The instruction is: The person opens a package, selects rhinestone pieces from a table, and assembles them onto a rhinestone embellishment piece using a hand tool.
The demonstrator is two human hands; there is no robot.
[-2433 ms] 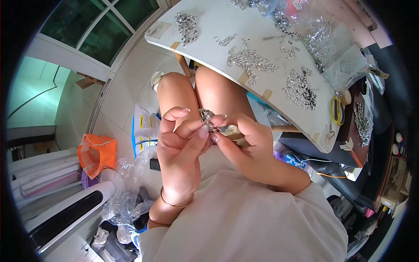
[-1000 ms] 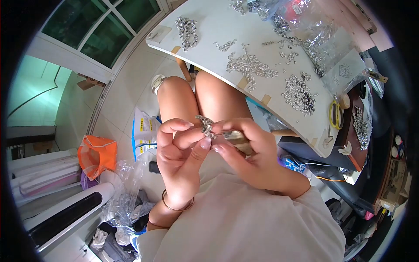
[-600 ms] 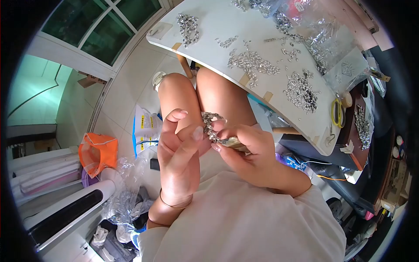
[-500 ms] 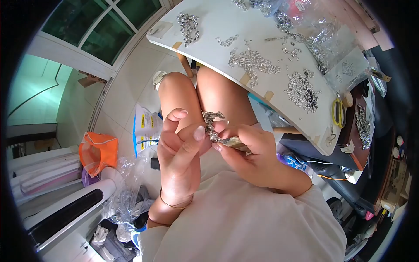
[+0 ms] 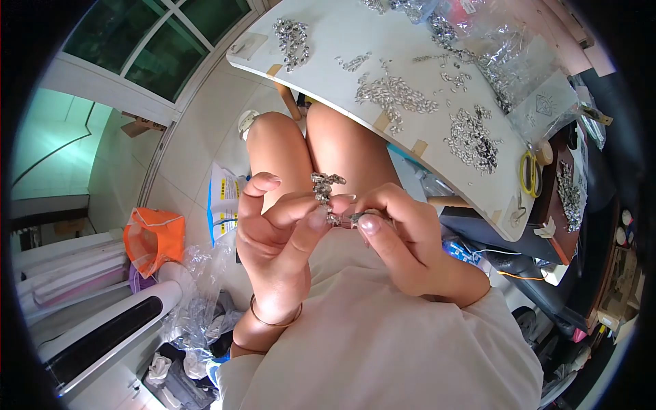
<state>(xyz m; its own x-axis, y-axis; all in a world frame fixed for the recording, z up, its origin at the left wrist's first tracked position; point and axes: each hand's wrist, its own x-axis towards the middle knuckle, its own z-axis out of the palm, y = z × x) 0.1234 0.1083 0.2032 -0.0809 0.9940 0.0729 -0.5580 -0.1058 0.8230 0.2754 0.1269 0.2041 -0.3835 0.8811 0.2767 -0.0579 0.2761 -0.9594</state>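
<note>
Between my two hands, above my lap, is a small silvery beaded chain [image 5: 324, 188]. My left hand [image 5: 281, 236] pinches it between thumb and index finger, the other fingers curled loosely. My right hand [image 5: 402, 239] is at its lower right end, thumb and index finger closed on a small, dark, pointed metal piece [image 5: 357, 216], mostly hidden by the fingers. On the white table [image 5: 328, 82] lie a looped silvery chain [image 5: 292, 44], a spread of silvery beads [image 5: 396, 96] and a denser pile of them [image 5: 473, 140].
Yellow-handled scissors [image 5: 530, 175] and a tape roll [image 5: 544, 153] lie at the table's right side, near clear plastic bags [image 5: 543, 106]. More beads [image 5: 568, 198] rest on a brown surface. An orange bag [image 5: 154, 239] and a white-blue packet [image 5: 224, 203] are on the floor at the left.
My left thumb has closed onto the chain. My right hand has shifted slightly right, its thumb now further from the left fingers, and the pale golden object in its palm is no longer visible.
</note>
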